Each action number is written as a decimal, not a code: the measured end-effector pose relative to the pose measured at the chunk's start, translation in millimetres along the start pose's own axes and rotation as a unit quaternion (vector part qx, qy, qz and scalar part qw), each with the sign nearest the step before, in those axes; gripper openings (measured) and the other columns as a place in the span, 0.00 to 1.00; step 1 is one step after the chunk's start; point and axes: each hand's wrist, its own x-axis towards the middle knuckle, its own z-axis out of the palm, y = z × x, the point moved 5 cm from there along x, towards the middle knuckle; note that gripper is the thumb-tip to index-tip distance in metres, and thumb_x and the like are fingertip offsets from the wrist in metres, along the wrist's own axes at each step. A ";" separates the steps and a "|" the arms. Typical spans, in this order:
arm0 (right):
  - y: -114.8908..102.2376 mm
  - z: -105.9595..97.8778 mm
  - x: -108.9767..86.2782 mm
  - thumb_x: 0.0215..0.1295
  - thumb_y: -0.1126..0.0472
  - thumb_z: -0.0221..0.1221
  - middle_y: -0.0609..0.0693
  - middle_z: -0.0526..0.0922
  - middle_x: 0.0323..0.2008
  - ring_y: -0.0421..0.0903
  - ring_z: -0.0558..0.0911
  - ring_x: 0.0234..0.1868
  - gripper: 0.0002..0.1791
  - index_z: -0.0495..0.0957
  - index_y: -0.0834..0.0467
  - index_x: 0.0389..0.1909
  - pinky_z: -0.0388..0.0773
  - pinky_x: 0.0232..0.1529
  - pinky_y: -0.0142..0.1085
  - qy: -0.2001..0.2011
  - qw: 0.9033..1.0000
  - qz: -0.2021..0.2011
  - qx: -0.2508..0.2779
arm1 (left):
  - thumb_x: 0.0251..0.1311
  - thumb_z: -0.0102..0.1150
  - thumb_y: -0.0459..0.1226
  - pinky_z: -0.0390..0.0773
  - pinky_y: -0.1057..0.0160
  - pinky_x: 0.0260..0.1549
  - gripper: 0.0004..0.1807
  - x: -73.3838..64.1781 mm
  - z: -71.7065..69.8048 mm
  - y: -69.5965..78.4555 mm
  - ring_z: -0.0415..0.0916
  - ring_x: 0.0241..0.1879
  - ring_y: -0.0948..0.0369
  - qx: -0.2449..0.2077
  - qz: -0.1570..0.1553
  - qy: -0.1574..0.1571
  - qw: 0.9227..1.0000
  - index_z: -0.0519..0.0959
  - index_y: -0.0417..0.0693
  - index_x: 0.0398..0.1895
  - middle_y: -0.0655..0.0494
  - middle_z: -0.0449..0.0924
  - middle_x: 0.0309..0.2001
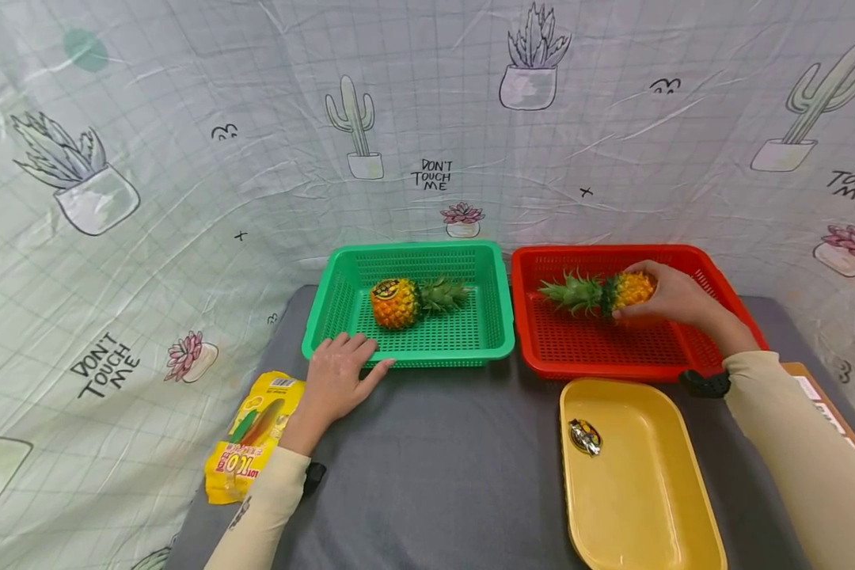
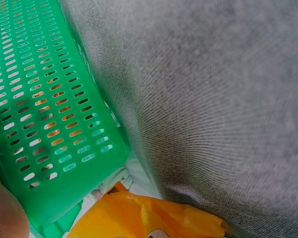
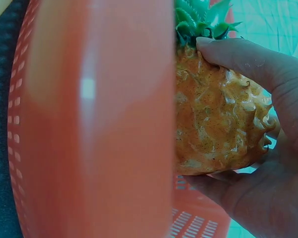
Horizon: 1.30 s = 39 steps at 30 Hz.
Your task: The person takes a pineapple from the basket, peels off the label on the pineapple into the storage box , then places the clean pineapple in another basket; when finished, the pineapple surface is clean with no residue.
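My right hand [image 1: 666, 297] grips a small pineapple [image 1: 630, 291] in the red basket [image 1: 613, 370]; its leafy crown points left. In the right wrist view the thumb lies along the pineapple [image 3: 218, 114] near its crown, and fingers curl round the far side. My left hand [image 1: 338, 376] rests, fingers spread, at the front left rim of the green basket [image 1: 435, 356]. A second pineapple [image 1: 397, 303], bearing a black and yellow label, lies on its side in that basket, crown to the right. The basket's wall partly hides the held pineapple in the right wrist view.
A yellow tray [image 1: 641, 483] stands in front of the red basket, with a small shiny black and yellow piece [image 1: 585, 437] in it. Left of my left forearm lies a yellow printed bag [image 1: 249, 443]. A patterned cloth [image 1: 427, 119] hangs behind the grey table surface [image 1: 442, 459].
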 end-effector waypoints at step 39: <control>18.8 18.6 0.4 0.63 0.54 0.77 0.69 0.73 0.58 0.61 0.77 0.52 0.50 0.58 0.74 0.73 0.78 0.44 0.33 -0.048 0.998 -0.006 0.031 | 0.67 0.67 0.52 0.65 0.51 0.26 0.19 0.1 -4.4 2.0 0.66 0.27 0.51 -0.011 0.001 0.010 1.000 0.77 0.47 0.34 0.53 0.75 0.32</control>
